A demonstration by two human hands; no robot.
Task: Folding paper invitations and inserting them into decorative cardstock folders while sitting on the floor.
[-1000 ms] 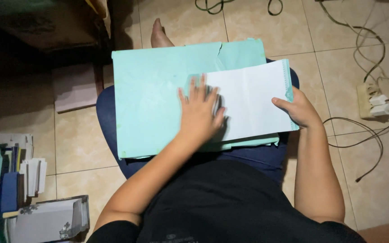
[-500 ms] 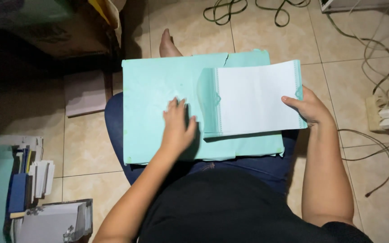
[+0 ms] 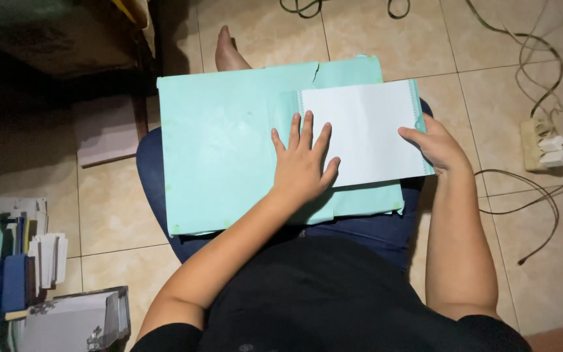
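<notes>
— How many sheets under the hands?
— Two: one mint-green sheet [image 3: 229, 156] across the lap, one white sheet [image 3: 366, 130] on it.
— And the hands?
— Left hand [image 3: 302, 166] pressed flat, fingers spread, on the white sheet's left edge; right hand [image 3: 439, 146] pinches its right edge.

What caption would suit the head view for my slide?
Seated person presses left hand flat on white booklet over mint-green paper sheet on lap, right hand holding booklet's edge.
</notes>
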